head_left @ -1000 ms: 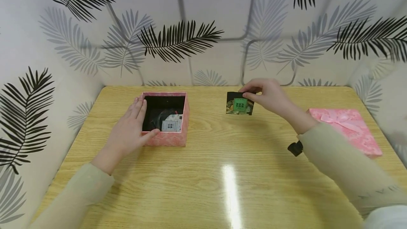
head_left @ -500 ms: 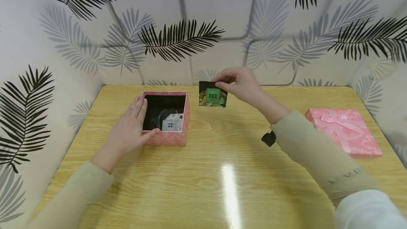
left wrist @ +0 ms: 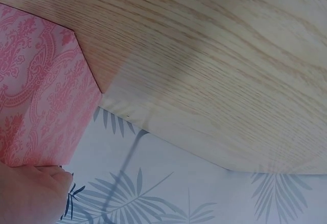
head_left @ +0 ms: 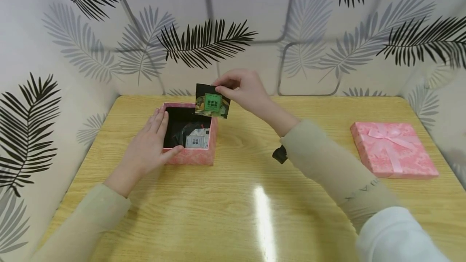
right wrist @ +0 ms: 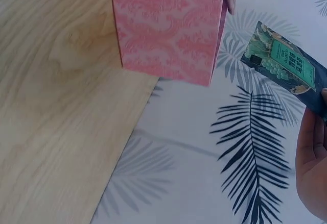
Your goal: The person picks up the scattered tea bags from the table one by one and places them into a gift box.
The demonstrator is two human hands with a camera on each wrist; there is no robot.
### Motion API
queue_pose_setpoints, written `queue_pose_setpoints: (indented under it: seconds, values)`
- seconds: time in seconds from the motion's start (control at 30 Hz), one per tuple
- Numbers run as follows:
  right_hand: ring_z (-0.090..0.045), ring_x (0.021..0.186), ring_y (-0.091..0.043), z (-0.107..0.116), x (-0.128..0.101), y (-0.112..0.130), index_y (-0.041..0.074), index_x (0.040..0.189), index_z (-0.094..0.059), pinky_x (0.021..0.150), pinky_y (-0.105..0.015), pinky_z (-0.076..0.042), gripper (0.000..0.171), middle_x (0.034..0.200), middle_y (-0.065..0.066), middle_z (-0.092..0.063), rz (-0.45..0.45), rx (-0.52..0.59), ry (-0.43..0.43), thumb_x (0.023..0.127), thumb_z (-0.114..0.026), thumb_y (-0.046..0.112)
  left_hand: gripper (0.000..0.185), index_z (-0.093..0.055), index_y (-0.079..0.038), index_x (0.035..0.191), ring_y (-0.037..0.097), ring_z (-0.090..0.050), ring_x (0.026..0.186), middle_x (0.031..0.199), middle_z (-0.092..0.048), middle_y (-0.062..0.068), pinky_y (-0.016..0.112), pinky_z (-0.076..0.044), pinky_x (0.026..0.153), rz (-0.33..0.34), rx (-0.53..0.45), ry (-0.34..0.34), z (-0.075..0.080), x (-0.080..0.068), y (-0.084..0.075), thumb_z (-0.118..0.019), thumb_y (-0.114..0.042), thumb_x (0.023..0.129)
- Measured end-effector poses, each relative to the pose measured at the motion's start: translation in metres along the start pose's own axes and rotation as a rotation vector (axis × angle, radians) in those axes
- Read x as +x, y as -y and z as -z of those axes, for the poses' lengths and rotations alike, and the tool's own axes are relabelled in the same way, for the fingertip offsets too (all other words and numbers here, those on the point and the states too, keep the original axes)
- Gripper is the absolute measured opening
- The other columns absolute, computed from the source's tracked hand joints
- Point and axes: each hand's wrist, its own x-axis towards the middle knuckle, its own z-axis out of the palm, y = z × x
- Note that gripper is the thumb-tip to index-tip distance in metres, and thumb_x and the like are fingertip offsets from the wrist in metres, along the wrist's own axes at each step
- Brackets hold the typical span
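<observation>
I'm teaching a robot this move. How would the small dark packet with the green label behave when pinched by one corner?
The small dark packet with the green label probably weighs little: the right hand holds it aloft by a fingertip pinch. It looks flat and thin, hanging without sagging, so likely fairly stiff, though possibly slippery.

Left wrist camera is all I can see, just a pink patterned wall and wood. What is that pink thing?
Observer: It is an open square pink box on the wooden table; the left hand rests against its side.
Operator: Is anything inside?
Observer: Yes, a small white packet lies on its dark bottom.
Operator: What is the other hand doing?
Observer: The right hand pinches a small dark packet with a green label above the box's far right corner.
Operator: Where is the lid?
Observer: A flat pink lid with a bow lies far right.
</observation>
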Motion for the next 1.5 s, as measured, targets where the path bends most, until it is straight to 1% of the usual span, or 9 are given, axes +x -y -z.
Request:
queue_pose_setpoints:
  seconds: [0.37,0.5,0.6,0.8,0.87,1.0,1.17,1.33,1.5]
  values:
    - [-0.074,0.087,-0.021,-0.035,0.004,0.004,0.003,0.112,-0.081,0.077,-0.023,-0.058,0.015,0.107,-0.014,-0.080,-0.019,0.119,0.031,0.100,-0.074,0.008,0.109,-0.014,0.012,0.165,0.045,-0.015,0.164,0.176,-0.012,0.029,0.057,-0.024,0.133,0.005,-0.022,-0.013,0.000,0.000,0.000,-0.051,-0.070,0.102]
    - [-0.074,0.087,-0.022,-0.047,0.004,0.002,0.002,0.111,-0.081,0.077,-0.021,-0.057,0.014,0.107,-0.014,-0.080,-0.008,0.111,0.048,0.100,-0.074,0.008,0.108,-0.014,0.011,0.165,0.044,-0.014,0.165,0.176,-0.011,0.028,0.057,-0.024,0.133,0.012,-0.028,-0.010,0.000,0.000,0.000,-0.055,-0.066,0.102]
    - [-0.074,0.087,-0.022,-0.055,0.003,0.000,0.002,0.111,-0.081,0.077,-0.020,-0.057,0.014,0.106,-0.014,-0.080,-0.002,0.099,0.071,0.100,-0.074,0.008,0.108,-0.013,0.011,0.166,0.044,-0.014,0.165,0.176,-0.011,0.028,0.057,-0.024,0.132,0.016,-0.029,-0.007,0.001,-0.001,0.000,-0.054,-0.066,0.103]
    - [-0.073,0.086,-0.020,-0.065,0.000,-0.005,0.003,0.110,-0.082,0.075,-0.019,-0.056,0.014,0.104,-0.013,-0.081,-0.047,0.086,0.137,0.100,-0.074,0.009,0.108,-0.012,0.011,0.165,0.045,-0.014,0.165,0.176,-0.011,0.029,0.057,-0.025,0.132,0.017,-0.018,-0.001,0.003,-0.001,0.000,-0.054,-0.066,0.103]
    - [-0.074,0.088,-0.020,-0.068,-0.002,-0.007,0.004,0.110,-0.082,0.076,-0.019,-0.056,0.014,0.106,-0.012,-0.081,-0.067,0.080,0.158,0.100,-0.074,0.010,0.107,-0.012,0.011,0.166,0.045,-0.015,0.164,0.176,-0.012,0.029,0.057,-0.026,0.132,0.019,-0.017,-0.003,0.003,-0.001,-0.001,-0.057,-0.063,0.103]
    - [-0.074,0.092,-0.020,-0.074,-0.005,-0.013,0.004,0.113,-0.082,0.081,-0.022,-0.059,0.016,0.111,-0.011,-0.081,-0.090,0.066,0.206,0.101,-0.074,0.011,0.108,-0.012,0.010,0.166,0.045,-0.017,0.164,0.176,-0.013,0.029,0.057,-0.027,0.131,0.017,-0.017,-0.006,0.002,-0.002,-0.001,-0.055,-0.065,0.103]
    - [-0.074,0.091,-0.019,-0.081,-0.009,-0.019,0.004,0.112,-0.081,0.082,-0.022,-0.060,0.015,0.109,-0.009,-0.081,-0.062,-0.007,0.267,0.100,-0.074,0.012,0.107,-0.011,0.009,0.166,0.043,-0.015,0.165,0.177,-0.011,0.027,0.056,-0.027,0.132,0.020,-0.012,0.001,-0.001,-0.002,0.000,-0.054,-0.066,0.103]
    - [-0.075,0.089,-0.017,-0.085,-0.009,-0.018,0.008,0.109,-0.081,0.082,-0.022,-0.060,0.012,0.106,-0.006,-0.082,-0.024,-0.123,0.299,0.100,-0.075,0.014,0.107,-0.011,0.008,0.166,0.043,-0.014,0.165,0.177,-0.010,0.026,0.056,-0.027,0.132,0.025,-0.017,0.007,0.000,-0.002,-0.001,-0.054,-0.066,0.103]
    - [-0.076,0.097,-0.016,-0.086,-0.007,-0.017,0.010,0.108,-0.082,0.091,-0.027,-0.061,0.012,0.108,-0.005,-0.082,0.002,-0.237,0.304,0.101,-0.075,0.016,0.107,-0.011,0.008,0.166,0.043,-0.014,0.165,0.177,-0.010,0.026,0.057,-0.027,0.131,0.019,-0.019,0.000,0.001,-0.002,-0.001,-0.050,-0.069,0.103]
